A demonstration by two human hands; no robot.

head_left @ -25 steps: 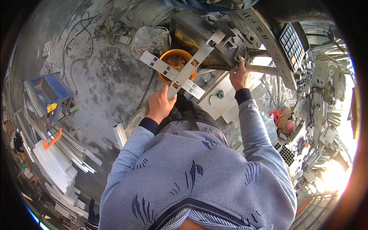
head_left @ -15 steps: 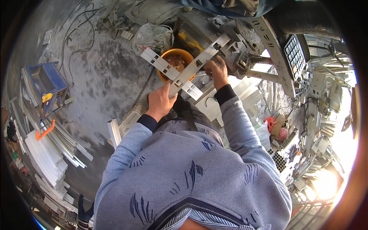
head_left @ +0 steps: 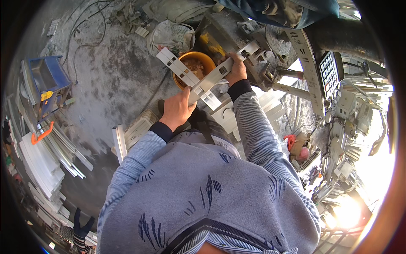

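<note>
A pale metal bar [head_left: 208, 81] with square cut-outs runs diagonally in front of me, and both my hands are on it. My left hand [head_left: 176, 109] is closed on its near end, thumb along the side. Farther up, my right hand [head_left: 237, 73] wraps around the bar close to the metal machine [head_left: 266, 70], where its far end lies. Crossing beneath the held bar is another set of pale bars [head_left: 179, 68] with similar cut-outs. These lie over an orange bucket [head_left: 210, 60] that contains small brownish pieces.
A dusty white sack [head_left: 171, 39] stands behind the bucket. At the left are a blue metal stand [head_left: 50, 72], an orange-handled tool [head_left: 42, 133] and stacked pale strips [head_left: 40, 163]. A keypad panel [head_left: 329, 73] is at the right. More long profiles [head_left: 264, 103] lie beside my right forearm.
My right hand has gone from nearly open beside the bar to closed around it. My left hand keeps its hold on the near end. The view has shifted slightly.
</note>
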